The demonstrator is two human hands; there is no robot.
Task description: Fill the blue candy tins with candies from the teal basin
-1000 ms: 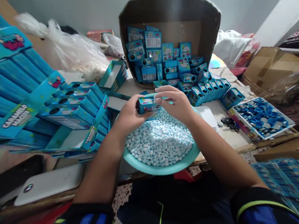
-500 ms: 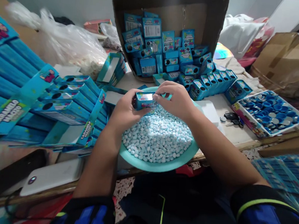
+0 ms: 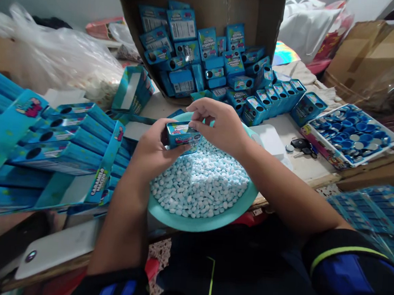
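My left hand is closed round a small blue candy box, held above a teal bowl heaped with pale blue and white candies. My right hand pinches at the top edge of the same box, fingers pressed together. Both hands meet over the far side of the bowl.
A tipped cardboard carton behind the bowl holds several small blue boxes. A row of open boxes stands to its right. A tray of blue caps lies at the right, with keys beside it. Blue display packs fill the left. A white phone lies near the front edge.
The view has shifted, so everything sits lower left in the picture. My hands keep hold of the box and have turned it slightly, its top face showing more.
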